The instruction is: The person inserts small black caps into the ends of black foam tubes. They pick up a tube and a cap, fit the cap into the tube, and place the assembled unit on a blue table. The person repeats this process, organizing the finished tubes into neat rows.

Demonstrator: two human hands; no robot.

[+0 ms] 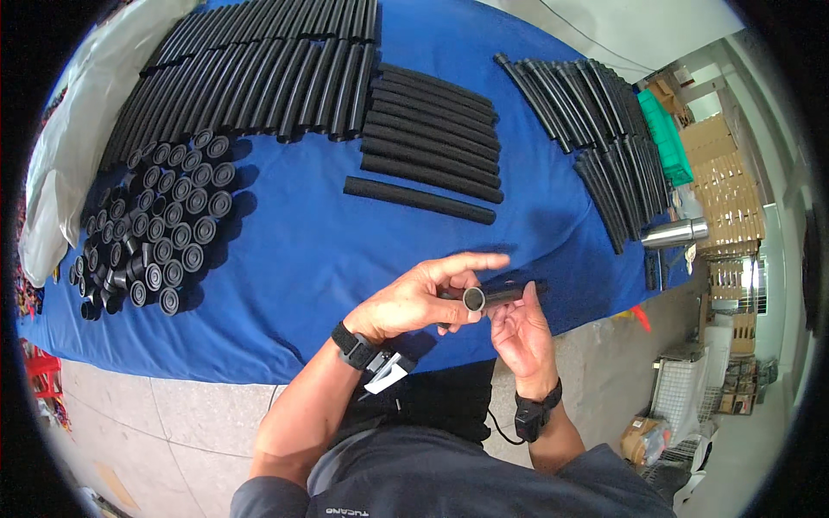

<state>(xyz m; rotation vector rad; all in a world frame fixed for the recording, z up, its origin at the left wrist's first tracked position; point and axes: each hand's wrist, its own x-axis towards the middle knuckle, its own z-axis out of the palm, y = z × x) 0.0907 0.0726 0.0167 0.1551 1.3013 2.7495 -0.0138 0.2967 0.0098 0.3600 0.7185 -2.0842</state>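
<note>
In front of my body, a short-looking black tube [505, 294] points its pale-rimmed open end toward me. My left hand [419, 298] is closed at that end, thumb and lower fingers against the tube, index finger stretched out past it. From below, my right hand [523, 337] grips the tube farther along, with thumb and fingers on its sides. The tube's far end is hard to make out. Beyond my hands lies a single black foam sleeve [420, 199], apart from a stack of similar foam sleeves [432, 125]. Black round caps [174, 212] stand clustered at the left.
Rows of glossy black tubes [250, 82] cover the far left of the blue cloth [285, 259]. More black rods [596, 104] lie at the right, near a shiny metal cylinder [675, 232] and a green crate [666, 138]. Clear plastic sheeting [82, 164] hangs over the left edge.
</note>
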